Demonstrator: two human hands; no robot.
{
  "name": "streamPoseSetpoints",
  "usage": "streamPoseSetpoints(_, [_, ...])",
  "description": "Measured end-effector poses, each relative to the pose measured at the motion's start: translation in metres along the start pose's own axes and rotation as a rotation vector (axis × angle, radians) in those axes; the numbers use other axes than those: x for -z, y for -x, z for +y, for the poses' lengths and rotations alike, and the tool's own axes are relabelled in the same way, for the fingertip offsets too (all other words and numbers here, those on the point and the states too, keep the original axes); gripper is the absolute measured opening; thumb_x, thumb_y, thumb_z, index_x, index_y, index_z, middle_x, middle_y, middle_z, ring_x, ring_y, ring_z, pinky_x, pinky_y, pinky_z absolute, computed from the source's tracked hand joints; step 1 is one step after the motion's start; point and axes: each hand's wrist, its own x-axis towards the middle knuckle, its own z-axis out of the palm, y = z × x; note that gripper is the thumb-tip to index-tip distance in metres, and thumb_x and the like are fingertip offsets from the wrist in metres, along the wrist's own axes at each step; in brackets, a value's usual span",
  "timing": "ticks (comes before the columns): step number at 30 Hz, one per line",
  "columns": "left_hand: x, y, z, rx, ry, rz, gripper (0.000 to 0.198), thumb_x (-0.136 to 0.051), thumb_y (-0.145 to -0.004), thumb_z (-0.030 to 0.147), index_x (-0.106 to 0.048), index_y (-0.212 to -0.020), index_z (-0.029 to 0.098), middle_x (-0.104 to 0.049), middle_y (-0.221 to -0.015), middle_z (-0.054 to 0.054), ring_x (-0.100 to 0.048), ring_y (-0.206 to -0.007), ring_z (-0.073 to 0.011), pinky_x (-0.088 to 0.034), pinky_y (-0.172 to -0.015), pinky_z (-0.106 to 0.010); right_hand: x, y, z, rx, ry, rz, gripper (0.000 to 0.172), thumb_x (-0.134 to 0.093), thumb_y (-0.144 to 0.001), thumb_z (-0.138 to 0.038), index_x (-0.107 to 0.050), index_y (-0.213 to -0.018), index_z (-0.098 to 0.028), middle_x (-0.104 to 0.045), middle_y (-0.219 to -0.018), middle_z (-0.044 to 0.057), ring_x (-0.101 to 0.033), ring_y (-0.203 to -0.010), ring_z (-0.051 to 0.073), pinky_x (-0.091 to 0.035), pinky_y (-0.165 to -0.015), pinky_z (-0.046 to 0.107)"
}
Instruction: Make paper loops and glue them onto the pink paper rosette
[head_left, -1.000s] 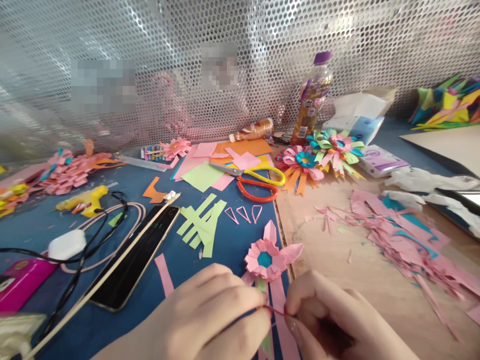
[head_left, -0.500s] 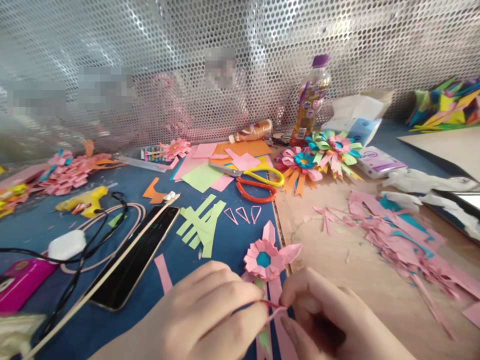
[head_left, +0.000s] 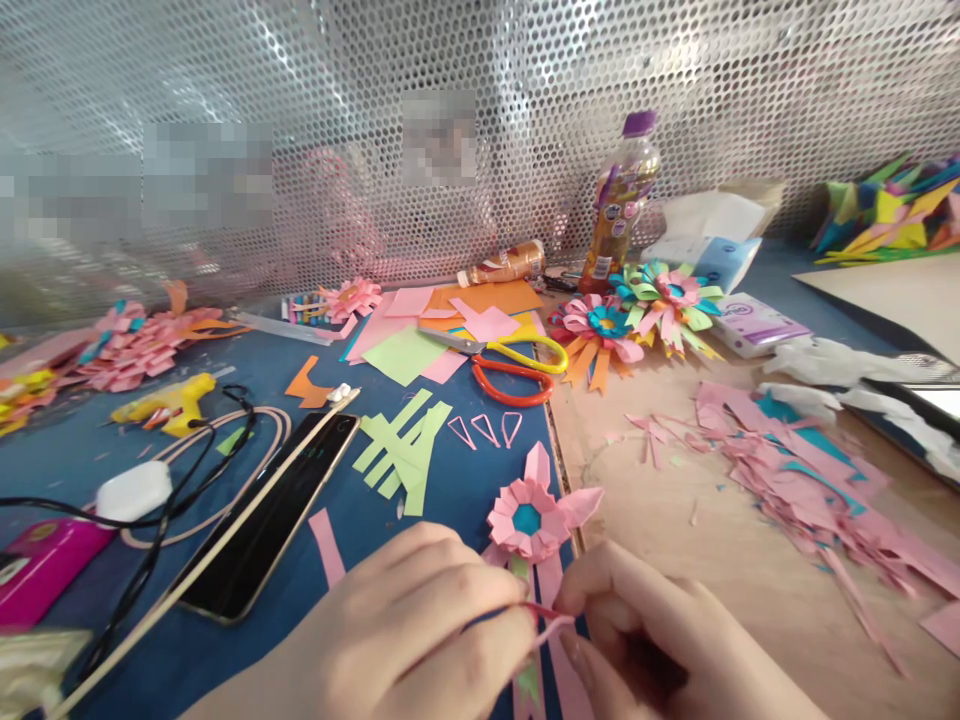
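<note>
Pinching a pink strip, left hand and right hand are holding fingers closed. Toward eleven o'clock, three loops are looking finished; the strip isn't.

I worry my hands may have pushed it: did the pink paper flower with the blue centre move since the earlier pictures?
No, in no visible direction: the flower keeps its place relative to the dark seam in the tabletop.
</note>
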Motion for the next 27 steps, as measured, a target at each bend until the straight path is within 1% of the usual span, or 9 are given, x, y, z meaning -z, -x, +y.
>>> streamPoseSetpoints(5, [0.0005, -0.0037, 0.0002, -0.014, -0.029, 0.001, 0.016, -0.055, -0.084, 0.009, -0.064, -0.096, 0.015, -0.067, -0.087, -0.003, -0.061, -0.084, -0.0144, -0.05, -0.083, -0.026, -0.0003, -0.0005, -0.0015, 0.02, -0.006, 0.023, 0.013, -0.044, -0.084, -0.027, -0.047, -0.074, -0.019, -0.031, -0.052, -0.009, -0.03, -0.043, 0.005, -0.021, -0.04, 0.018])
streamPoseSetpoints(7, [0.0007, -0.0048, 0.0001, -0.016, -0.023, -0.004, 0.016, -0.057, -0.083, 0.009, -0.064, -0.096, 0.015, -0.067, -0.088, -0.003, -0.061, -0.084, -0.0144, -0.05, -0.082, -0.025, 0.0001, -0.0009, -0.0031, 0.031, 0.013, 0.03, 0.01, -0.045, -0.083, -0.023, -0.047, -0.074, -0.019, -0.03, -0.051, -0.01, -0.028, -0.043, 0.005, -0.02, -0.04, 0.018])
streamPoseSetpoints(10, [0.001, -0.0045, -0.0004, -0.01, -0.014, -0.006, 0.017, -0.059, -0.082, 0.009, -0.064, -0.096, 0.015, -0.067, -0.088, -0.003, -0.06, -0.085, -0.0145, -0.05, -0.082, -0.026, 0.0014, -0.0013, -0.0059, 0.016, 0.02, 0.002, 0.002, -0.048, -0.079, -0.017, -0.05, -0.079, -0.019, -0.029, -0.05, -0.01, -0.027, -0.042, 0.005, -0.018, -0.04, 0.018])
streamPoseSetpoints(11, [0.0011, -0.0039, -0.0006, -0.011, -0.016, -0.009, 0.017, -0.059, -0.081, 0.009, -0.064, -0.097, 0.015, -0.067, -0.088, -0.003, -0.06, -0.084, -0.0144, -0.05, -0.082, -0.026, 0.0018, -0.0013, -0.0066, 0.005, 0.017, -0.006, 0.004, -0.049, -0.078, -0.016, -0.051, -0.081, -0.019, -0.03, -0.05, -0.01, -0.026, -0.042, 0.005, -0.017, -0.04, 0.018])
streamPoseSetpoints(14, [0.0013, -0.0024, -0.0007, -0.015, -0.027, -0.016, 0.019, -0.058, -0.081, 0.007, -0.063, -0.097, 0.015, -0.067, -0.089, -0.003, -0.06, -0.086, -0.0144, -0.051, -0.082, -0.026, 0.0017, -0.001, -0.0063, -0.017, -0.018, 0.006, 0.004, -0.048, -0.079, -0.022, -0.051, -0.08, -0.019, -0.03, -0.05, -0.01, -0.027, -0.043, 0.006, -0.019, -0.04, 0.018])
streamPoseSetpoints(19, [0.0011, -0.0037, -0.0004, -0.013, -0.025, -0.026, 0.021, -0.057, -0.08, 0.005, -0.063, -0.097, 0.014, -0.067, -0.089, -0.004, -0.06, -0.086, -0.0147, -0.051, -0.082, -0.026, -0.0003, -0.0013, -0.0052, 0.007, -0.059, 0.024, 0.012, -0.048, -0.081, -0.027, -0.048, -0.072, -0.019, -0.03, -0.052, -0.008, -0.027, -0.046, 0.007, -0.023, -0.041, 0.018])
streamPoseSetpoints(22, [0.0012, -0.0045, -0.0009, -0.021, -0.04, -0.021, 0.019, -0.057, -0.081, 0.006, -0.063, -0.097, 0.015, -0.067, -0.088, -0.003, -0.061, -0.085, -0.0137, -0.051, -0.083, -0.025, 0.0009, -0.0022, -0.0084, 0.001, -0.08, 0.021, 0.01, -0.049, -0.081, -0.027, -0.053, -0.077, -0.019, -0.03, -0.05, -0.009, -0.025, -0.044, 0.006, -0.02, -0.04, 0.018])
streamPoseSetpoints(24, [0.001, -0.0043, -0.0013, -0.021, -0.036, -0.022, 0.017, -0.056, -0.082, 0.009, -0.063, -0.096, 0.016, -0.067, -0.087, -0.003, -0.061, -0.084, -0.0131, -0.051, -0.082, -0.024, 0.0025, -0.0024, -0.0095, 0.003, -0.068, -0.007, 0.01, -0.052, -0.081, -0.028, -0.056, -0.083, -0.019, -0.029, -0.048, -0.01, -0.024, -0.041, 0.006, -0.018, -0.039, 0.019])
streamPoseSetpoints(27, [0.0003, -0.0037, -0.0015, -0.012, -0.015, -0.024, 0.016, -0.057, -0.082, 0.009, -0.062, -0.096, 0.016, -0.067, -0.087, -0.003, -0.061, -0.082, -0.0134, -0.052, -0.079, -0.024, 0.0042, -0.0016, -0.0063, 0.026, -0.028, -0.021, 0.014, -0.05, -0.084, -0.031, -0.057, -0.085, -0.019, -0.035, -0.049, -0.009, -0.029, -0.042, 0.006, -0.023, -0.039, 0.018])
